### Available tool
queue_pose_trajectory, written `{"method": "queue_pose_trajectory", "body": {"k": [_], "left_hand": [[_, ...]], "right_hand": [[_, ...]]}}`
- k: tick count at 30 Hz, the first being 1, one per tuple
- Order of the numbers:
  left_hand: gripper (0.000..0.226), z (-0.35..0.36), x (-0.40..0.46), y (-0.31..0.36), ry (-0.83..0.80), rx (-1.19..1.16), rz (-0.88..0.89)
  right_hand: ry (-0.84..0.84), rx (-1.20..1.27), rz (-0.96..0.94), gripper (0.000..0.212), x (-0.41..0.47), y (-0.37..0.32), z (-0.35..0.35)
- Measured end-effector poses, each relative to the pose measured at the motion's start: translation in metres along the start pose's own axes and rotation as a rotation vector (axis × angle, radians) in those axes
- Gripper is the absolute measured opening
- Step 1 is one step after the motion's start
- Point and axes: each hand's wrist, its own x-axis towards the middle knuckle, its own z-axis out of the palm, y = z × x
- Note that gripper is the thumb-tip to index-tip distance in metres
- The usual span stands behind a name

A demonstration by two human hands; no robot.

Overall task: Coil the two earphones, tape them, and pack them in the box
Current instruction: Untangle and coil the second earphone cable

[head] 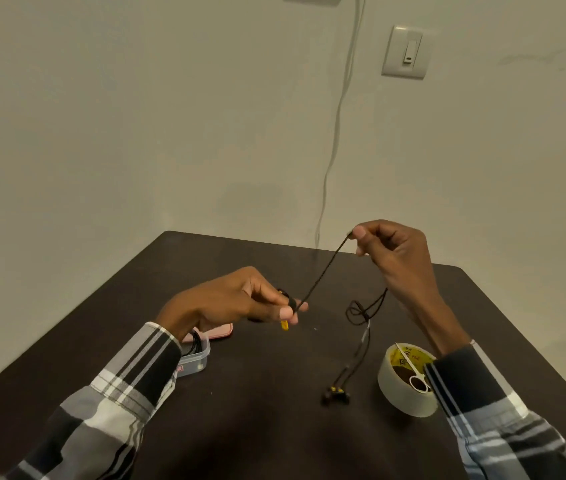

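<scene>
The left hand [240, 303], at centre frame, has its fingers [288, 310] curled, pinching a few dark turns of the earphone cable [323, 273] with a yellow plug [285, 324] poking out below. The right hand [392, 251], higher and to the right, pinches the same cable between thumb and forefinger, so the cord runs taut between them. From there it drops in a loose tangle to the dark surface [257, 427], ending in earbuds [335, 394] at lower centre. Just right of the earbuds sits a tape roll [395, 389] with small scissors [413, 370] lying on top. At lower left, a clear box [198, 358] holds another dark cable, partly behind the left sleeve.
</scene>
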Motion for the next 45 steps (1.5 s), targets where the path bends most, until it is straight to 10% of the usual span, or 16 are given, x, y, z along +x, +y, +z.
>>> {"method": "queue_pose_trajectory", "body": {"k": [6, 14, 23, 30, 38, 45], "left_hand": [[0.019, 0.007, -0.007, 0.023, -0.194, -0.502, 0.353], [0.020, -0.008, 0.006, 0.030, 0.146, -0.777, 0.462], [0.022, -0.006, 0.017, 0.026, 0.627, -0.325, 0.297], [0.015, -0.007, 0.019, 0.022, 0.574, -0.016, 0.325], [0.029, -0.004, 0.034, 0.002, 0.496, 0.435, 0.310], [0.034, -0.002, 0.021, 0.007, 0.360, 0.274, 0.169]], "right_hand": [[-0.133, 0.135, 0.112, 0.010, -0.004, 0.011, 0.030], [-0.297, 0.236, 0.255, 0.025, -0.041, 0.016, 0.064], [-0.448, 0.174, 0.300, 0.025, -0.053, 0.004, 0.057], [-0.295, 0.084, 0.367, 0.025, -0.046, 0.002, 0.038], [-0.506, 0.010, 0.220, 0.027, -0.039, -0.019, 0.027], [-0.370, 0.011, 0.149, 0.009, -0.023, -0.024, 0.009]]}}
